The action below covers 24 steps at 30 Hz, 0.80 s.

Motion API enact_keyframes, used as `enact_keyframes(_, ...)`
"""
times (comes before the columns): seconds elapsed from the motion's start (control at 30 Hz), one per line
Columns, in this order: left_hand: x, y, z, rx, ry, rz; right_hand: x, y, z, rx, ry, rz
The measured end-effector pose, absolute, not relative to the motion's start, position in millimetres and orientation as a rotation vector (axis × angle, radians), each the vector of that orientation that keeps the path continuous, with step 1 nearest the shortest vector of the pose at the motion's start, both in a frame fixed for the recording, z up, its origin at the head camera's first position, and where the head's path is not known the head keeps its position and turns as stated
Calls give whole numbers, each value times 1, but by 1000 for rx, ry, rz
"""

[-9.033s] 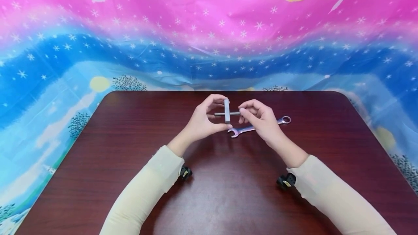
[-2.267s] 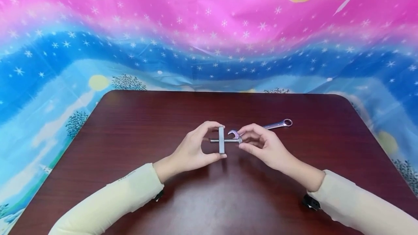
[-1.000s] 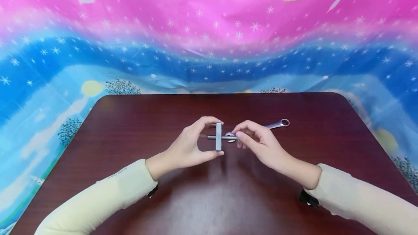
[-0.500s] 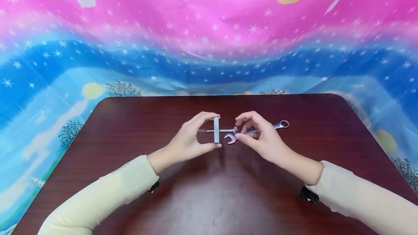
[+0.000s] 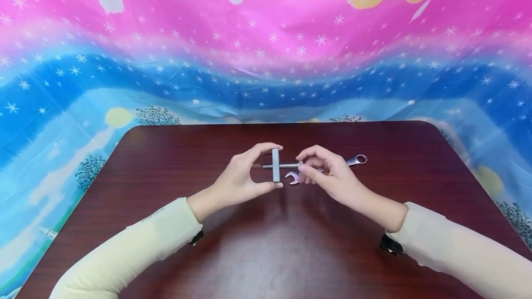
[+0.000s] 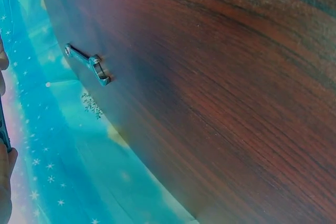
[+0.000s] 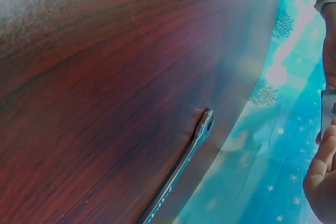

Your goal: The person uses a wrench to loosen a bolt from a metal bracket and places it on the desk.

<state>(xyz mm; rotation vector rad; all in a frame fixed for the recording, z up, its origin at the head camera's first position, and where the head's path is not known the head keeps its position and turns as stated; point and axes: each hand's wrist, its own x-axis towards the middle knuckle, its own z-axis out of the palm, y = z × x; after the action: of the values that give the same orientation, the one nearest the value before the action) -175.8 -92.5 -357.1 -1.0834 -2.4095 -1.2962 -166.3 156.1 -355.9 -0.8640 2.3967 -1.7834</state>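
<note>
Thumb and fingers of my left hand [image 5: 234,176] grip a flat grey metal block [image 5: 276,165] by its upper and lower ends, holding it upright above the table. A bolt [image 5: 287,166] runs level through the block, its tip sticking out on the left side. My right hand [image 5: 330,174] pinches the bolt's head, largely covered by thumb and forefinger. Below and behind the right hand lies a combination wrench [image 5: 356,159], its middle hidden. The right wrist view catches the block [image 7: 328,111] at its right edge; the left wrist view shows the wrench [image 6: 81,56] whole.
The dark red-brown wooden table [image 5: 266,253] has rounded far corners. Behind it hangs a pink and blue cloth [image 5: 266,50] printed with snowflakes. A small black camera [image 5: 391,245] sits under the right cuff, another [image 5: 196,237] under the left.
Half a second ago the right fingertips were spread at the bolt's head; now they pinch it. Since nine seconds ago, both hands have come nearer with block and bolt. The wrench stays put.
</note>
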Motion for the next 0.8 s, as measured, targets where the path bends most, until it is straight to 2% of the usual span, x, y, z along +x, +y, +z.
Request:
enact_keyframes(0.37, -175, -93, -355, -1143, -2326, -1253, -165, 151, -351, -847, 2506, -1829)
enact_keyframes(0.6, -176, -95, -355, -1122, -2303, -1290, -163, 151, -351, -883, 2767, -1659)
enact_keyframes(0.8, -175, -94, -354, -1136, -2313, -1279, -164, 152, -350, -885, 2695, -1689)
